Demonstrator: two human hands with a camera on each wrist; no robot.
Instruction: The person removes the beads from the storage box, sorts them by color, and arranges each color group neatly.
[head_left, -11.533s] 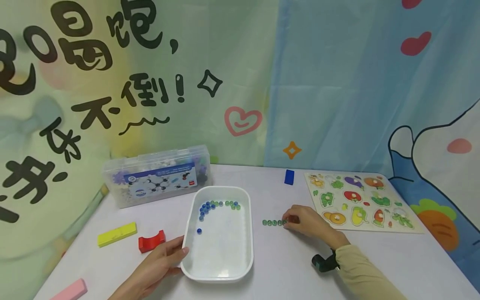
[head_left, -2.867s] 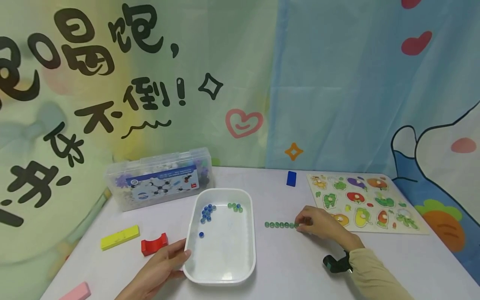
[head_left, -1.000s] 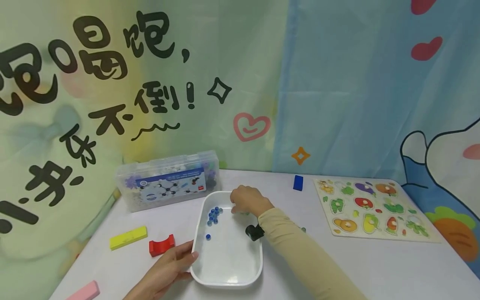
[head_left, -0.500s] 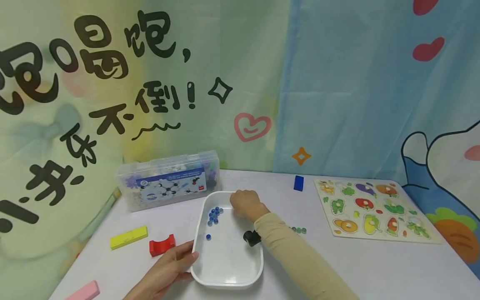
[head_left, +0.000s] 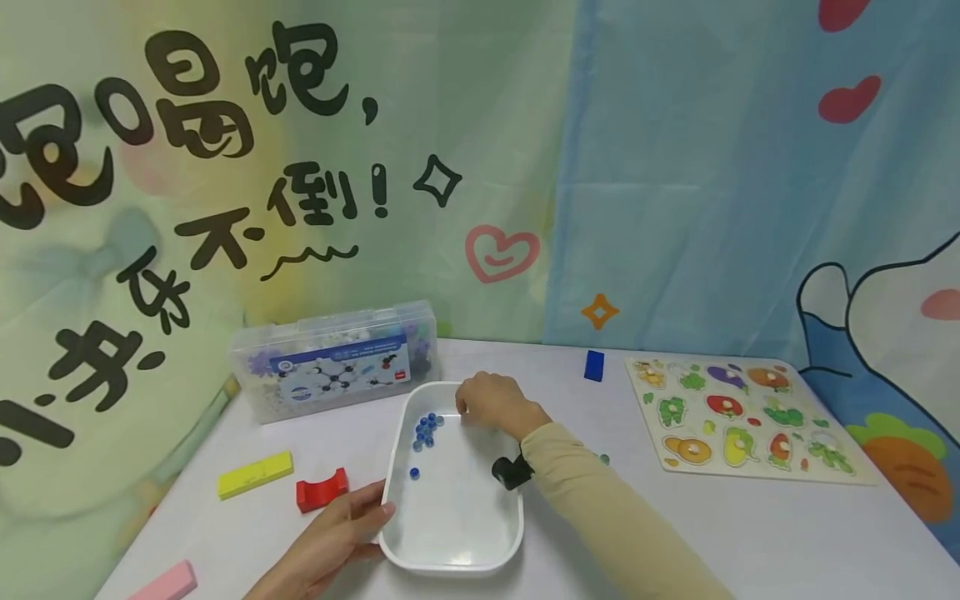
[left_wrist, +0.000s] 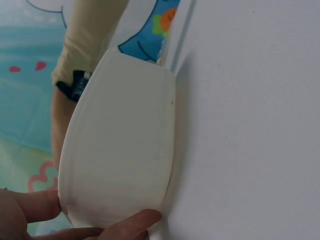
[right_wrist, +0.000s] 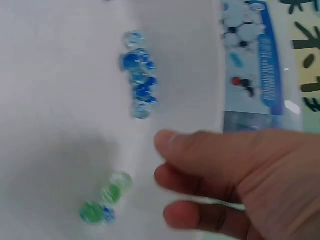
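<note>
A white tray point(head_left: 450, 525) stands on the table, its left side gripped by my left hand point(head_left: 337, 533), with thumb and fingers on the wall in the left wrist view. My right hand point(head_left: 495, 404) reaches over the tray's far right part. In the right wrist view its thumb and fingers are loosely bent and apart, with nothing between them. Close by lie a few green marbles point(right_wrist: 111, 193) and a small blue one point(right_wrist: 108, 215). A cluster of blue marbles point(head_left: 424, 430) sits at the tray's far left, and a single blue marble point(head_left: 414, 473) lies nearer.
Right of the tray a green marble point(head_left: 604, 459) shows past the right sleeve point(head_left: 600, 508). A clear box point(head_left: 337, 358) stands behind. Red point(head_left: 322, 491), yellow point(head_left: 255, 475) and pink blocks point(head_left: 167, 581) lie left; a blue block point(head_left: 594, 365) and vegetable puzzle board point(head_left: 750, 421) lie right.
Green marbles moved from the tray into a lengthening row on the table. My right hand went from that row into the tray, dipped, and is now slightly raised. The left hand kept its grip.
</note>
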